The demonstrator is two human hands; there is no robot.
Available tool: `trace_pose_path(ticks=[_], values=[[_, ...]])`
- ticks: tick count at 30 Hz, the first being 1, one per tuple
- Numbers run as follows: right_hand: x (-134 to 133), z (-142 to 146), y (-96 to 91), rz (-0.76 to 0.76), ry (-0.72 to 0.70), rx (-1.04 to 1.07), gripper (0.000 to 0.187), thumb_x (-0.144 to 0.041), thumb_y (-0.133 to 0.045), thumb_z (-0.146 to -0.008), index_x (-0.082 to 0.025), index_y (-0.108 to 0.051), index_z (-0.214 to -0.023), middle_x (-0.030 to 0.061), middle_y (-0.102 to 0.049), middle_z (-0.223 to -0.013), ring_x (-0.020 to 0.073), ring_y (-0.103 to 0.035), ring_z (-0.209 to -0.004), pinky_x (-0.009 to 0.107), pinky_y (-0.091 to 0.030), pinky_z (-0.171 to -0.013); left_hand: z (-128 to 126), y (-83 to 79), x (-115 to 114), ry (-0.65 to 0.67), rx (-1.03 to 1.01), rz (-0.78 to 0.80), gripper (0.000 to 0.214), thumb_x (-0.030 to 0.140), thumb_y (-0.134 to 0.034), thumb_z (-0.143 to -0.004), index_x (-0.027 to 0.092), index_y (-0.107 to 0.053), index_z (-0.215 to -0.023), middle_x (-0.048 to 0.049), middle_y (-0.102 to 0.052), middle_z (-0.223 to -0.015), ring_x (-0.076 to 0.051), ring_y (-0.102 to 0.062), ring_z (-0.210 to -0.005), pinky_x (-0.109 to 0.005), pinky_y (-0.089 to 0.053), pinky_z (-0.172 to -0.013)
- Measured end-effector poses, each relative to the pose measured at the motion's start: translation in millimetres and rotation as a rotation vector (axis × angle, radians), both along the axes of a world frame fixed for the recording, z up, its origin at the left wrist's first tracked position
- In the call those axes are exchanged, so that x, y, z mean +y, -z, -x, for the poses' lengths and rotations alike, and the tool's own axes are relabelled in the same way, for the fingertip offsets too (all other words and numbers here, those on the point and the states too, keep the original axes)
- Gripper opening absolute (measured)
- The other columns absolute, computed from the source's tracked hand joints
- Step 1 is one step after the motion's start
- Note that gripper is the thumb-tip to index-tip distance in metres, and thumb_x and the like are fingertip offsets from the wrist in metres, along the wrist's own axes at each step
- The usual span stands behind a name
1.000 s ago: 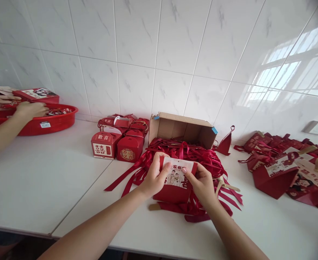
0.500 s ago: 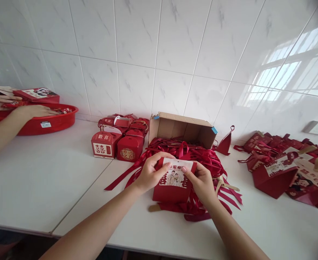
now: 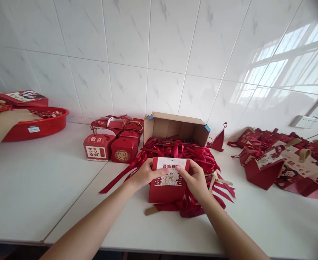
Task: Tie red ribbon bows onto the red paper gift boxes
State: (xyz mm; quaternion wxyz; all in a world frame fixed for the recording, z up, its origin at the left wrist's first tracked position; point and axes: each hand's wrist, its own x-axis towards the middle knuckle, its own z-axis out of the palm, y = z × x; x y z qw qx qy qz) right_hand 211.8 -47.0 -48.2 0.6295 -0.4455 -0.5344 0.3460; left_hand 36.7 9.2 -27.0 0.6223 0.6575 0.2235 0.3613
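A red gift box with a white picture label stands on the white table in front of me, on top of a heap of red ribbons. My left hand grips its upper left side, thumb on the label. My right hand grips its upper right side, fingers pressed on the label. Both hands are closed on the box.
An open cardboard box lies behind the ribbons. Small red boxes stand to its left. Several red gift bags lie at the right. At far left another person's hand reaches into a red basin.
My view has shifted a little to the right. My fingers have slid down onto the label and the box's top flap now lies flatter. The other person's hand stays at the basin.
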Motion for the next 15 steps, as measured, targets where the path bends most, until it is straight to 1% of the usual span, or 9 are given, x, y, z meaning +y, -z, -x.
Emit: trace_pose_path(ticks=[2, 4, 6, 7, 9, 11, 13, 15], values=[[1, 0, -0.2, -0.006, -0.011, 0.011, 0.030, -0.044, -0.073, -0.070, -0.019, -0.063, -0.083, 0.0026, -0.068, -0.078, 0.0189, -0.062, -0.072, 0.030, -0.052, -0.065, 0, -0.4, 1, 0.022, 0.011, 0.003, 0.032, 0.032, -0.074, -0.071, 0.015, -0.071, -0.098, -0.0062, -0.075, -0.090, -0.026, -0.069, -0.088, -0.035, -0.054, -0.081], [2, -1, -0.6, -0.011, -0.028, 0.021, 0.032, -0.045, -0.073, -0.068, -0.018, -0.062, -0.083, 0.0020, -0.067, -0.076, 0.0187, -0.061, -0.070, 0.030, -0.052, -0.063, 0, 0.2, 1, 0.015, 0.010, 0.008, 0.032, 0.033, -0.073, -0.072, 0.015, -0.071, -0.098, -0.0070, -0.075, -0.090, -0.027, -0.069, -0.088, -0.036, -0.055, -0.081], [4, -5, -1.2, -0.028, -0.028, -0.010, 0.034, -0.049, -0.069, -0.071, -0.018, -0.063, -0.083, 0.0022, -0.067, -0.075, 0.0187, -0.061, -0.069, 0.030, -0.051, -0.063, 0, 1.8, 2, -0.018, -0.006, 0.013, 0.031, 0.034, -0.072, -0.073, 0.014, -0.071, -0.097, -0.0081, -0.075, -0.091, -0.028, -0.070, -0.087, -0.037, -0.055, -0.079], [6, -8, -1.7, -0.047, -0.011, -0.031, 0.036, -0.053, -0.064, -0.075, -0.018, -0.063, -0.084, 0.0029, -0.067, -0.076, 0.0191, -0.062, -0.070, 0.031, -0.051, -0.065, -1, 2.8, 2, -0.048, -0.018, 0.016, 0.031, 0.034, -0.072, -0.073, 0.014, -0.071, -0.096, -0.0088, -0.075, -0.091, -0.028, -0.070, -0.086, -0.038, -0.056, -0.079], [10, -17, -3.0, -0.093, 0.076, -0.040, 0.043, -0.058, -0.051, -0.082, -0.018, -0.065, -0.085, 0.0047, -0.068, -0.080, 0.0198, -0.063, -0.076, 0.032, -0.051, -0.069, 0, 4.6, 6, -0.138, -0.064, 0.029, 0.032, 0.035, -0.073, -0.072, 0.012, -0.071, -0.094, -0.0099, -0.075, -0.091, -0.029, -0.070, -0.083, -0.039, -0.056, -0.077], [13, -28, -5.0, -0.131, 0.198, 0.008, 0.049, -0.060, -0.040, -0.086, -0.018, -0.066, -0.084, 0.0060, -0.069, -0.084, 0.0199, -0.064, -0.081, 0.032, -0.051, -0.074, 1, 5.5, 10, -0.240, -0.134, 0.043, 0.034, 0.037, -0.074, -0.071, 0.012, -0.071, -0.093, -0.0103, -0.075, -0.090, -0.029, -0.070, -0.082, -0.039, -0.057, -0.075], [15, -40, -8.6, -0.172, 0.307, 0.056, 0.051, -0.059, -0.036, -0.089, -0.019, -0.066, -0.082, 0.0059, -0.068, -0.083, 0.0188, -0.064, -0.081, 0.031, -0.051, -0.074, 1, 5.4, 15, -0.310, -0.182, 0.038, 0.038, 0.039, -0.075, -0.069, 0.011, -0.070, -0.094, -0.0107, -0.075, -0.089, -0.030, -0.070, -0.082, -0.039, -0.057, -0.074], [14, -54, -14.0, -0.234, 0.398, 0.047, 0.048, -0.056, -0.038, -0.089, -0.018, -0.065, -0.080, 0.0048, -0.067, -0.080, 0.0170, -0.063, -0.077, 0.030, -0.050, -0.072, 2, 5.2, 18, -0.339, -0.170, 0.007, 0.041, 0.040, -0.077, -0.066, 0.011, -0.071, -0.093, -0.0110, -0.075, -0.088, -0.030, -0.070, -0.082, -0.038, -0.057, -0.074]])
